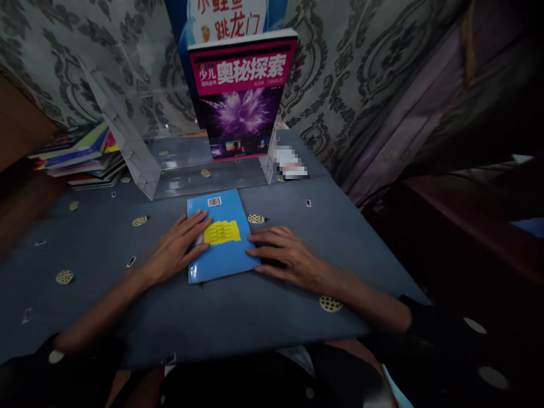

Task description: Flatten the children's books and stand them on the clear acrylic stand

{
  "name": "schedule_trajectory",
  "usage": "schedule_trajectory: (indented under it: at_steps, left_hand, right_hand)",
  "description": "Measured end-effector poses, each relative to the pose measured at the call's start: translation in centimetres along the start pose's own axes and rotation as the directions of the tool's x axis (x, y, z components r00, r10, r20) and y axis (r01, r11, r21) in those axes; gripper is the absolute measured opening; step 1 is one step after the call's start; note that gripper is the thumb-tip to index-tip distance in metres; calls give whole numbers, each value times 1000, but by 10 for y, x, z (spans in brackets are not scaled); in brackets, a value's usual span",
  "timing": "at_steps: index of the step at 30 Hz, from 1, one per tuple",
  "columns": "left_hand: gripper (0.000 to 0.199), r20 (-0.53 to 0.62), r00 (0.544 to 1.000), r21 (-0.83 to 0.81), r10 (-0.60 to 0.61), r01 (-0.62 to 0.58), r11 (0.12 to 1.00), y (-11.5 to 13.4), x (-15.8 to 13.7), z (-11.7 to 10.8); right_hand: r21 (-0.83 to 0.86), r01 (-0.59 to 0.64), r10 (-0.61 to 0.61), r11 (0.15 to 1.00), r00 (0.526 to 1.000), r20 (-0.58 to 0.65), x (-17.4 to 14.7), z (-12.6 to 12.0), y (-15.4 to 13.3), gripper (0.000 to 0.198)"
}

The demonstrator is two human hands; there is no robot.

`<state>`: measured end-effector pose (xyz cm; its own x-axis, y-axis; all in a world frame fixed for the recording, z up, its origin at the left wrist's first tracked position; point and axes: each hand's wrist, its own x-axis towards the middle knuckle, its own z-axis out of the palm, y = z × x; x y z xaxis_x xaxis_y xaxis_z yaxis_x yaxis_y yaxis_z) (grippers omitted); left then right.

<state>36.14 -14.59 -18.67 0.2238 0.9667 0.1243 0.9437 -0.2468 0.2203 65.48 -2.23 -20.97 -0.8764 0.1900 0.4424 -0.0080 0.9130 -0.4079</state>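
A thin blue book (pixel 221 258) lies closed on the table, with a barcode near its far edge and a yellow text patch in the middle. My left hand (pixel 181 243) rests on the book's left side, fingers stretched out over the cover. At the right edge of the book is my right hand (pixel 287 255), its fingers extended and slightly apart, the tips touching the cover's border. Neither hand grips the book.
Beyond the book stands a clear acrylic rack (pixel 136 150) holding an upright pink and purple book (pixel 242 113) with a taller blue book (pixel 181 45) behind it. A pile of books (pixel 87 156) lies at the left. A patterned cloth (pixel 161 317) covers the table.
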Motion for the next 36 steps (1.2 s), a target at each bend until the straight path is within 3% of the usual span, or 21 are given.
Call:
schedule_trajectory:
  at_steps: [5, 8, 13, 17, 22, 29, 36]
  left_hand:
    - [57, -31, 1000, 38, 4, -2, 999, 2, -36, -3]
    - [57, -45, 998, 33, -37, 39, 999, -5, -38, -5]
    - [57, -64, 985, -41, -162, 159, 986, -20, -8, -6]
    - [60, -118, 977, -46, -179, 175, 984, -29, 13, -1]
    - [53, -185, 970, -7, -155, 156, 988, -33, 21, 3]
    - [48, -135, 988, 33, -75, 80, 996, -34, 33, 1]
    - [46, -109, 993, 25, 53, -51, 998, -28, 62, 9]
  right_hand:
    - [51, -39, 37, 998, 999, 29, -1, -1, 0, 34]
    - [75, -43, 41, 996, 999, 25, 0, -2, -1, 33]
    - [81, -82, 78, 993, 996, 47, 4, -6, -3, 31]
    - [79, -174, 165, 982, 981, 103, 15, -5, 3, 36]
    - [69, -241, 237, 968, 970, 50, 37, 6, 21, 38]
    - [78, -241, 245, 967, 969, -39, 45, 15, 25, 36]
    - [79, -239, 241, 968, 970, -14, 42, 16, 24, 40]
